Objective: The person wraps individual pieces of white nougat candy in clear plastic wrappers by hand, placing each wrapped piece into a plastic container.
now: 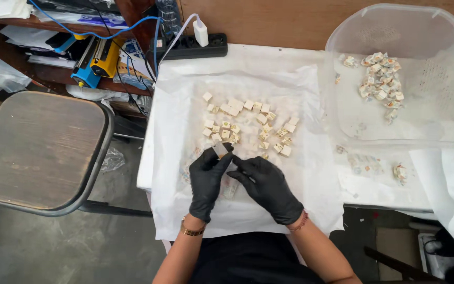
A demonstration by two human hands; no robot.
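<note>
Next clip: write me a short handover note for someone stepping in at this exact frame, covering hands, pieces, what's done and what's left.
Left hand, black-gloved, pinches a small wrapper piece at its fingertips. Right hand, also gloved, touches it from the right.
Unwrapped cream candy cubes lie scattered on the white sheet.
Done: a pile of wrapped candies sits in the clear plastic tub; one more wrapped candy lies on the table.
Left: the loose cubes look unwrapped.

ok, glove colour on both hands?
Black, on the left hand and right hand; clearest in the head view.

Bright even light, sharp, edges warped
</note>
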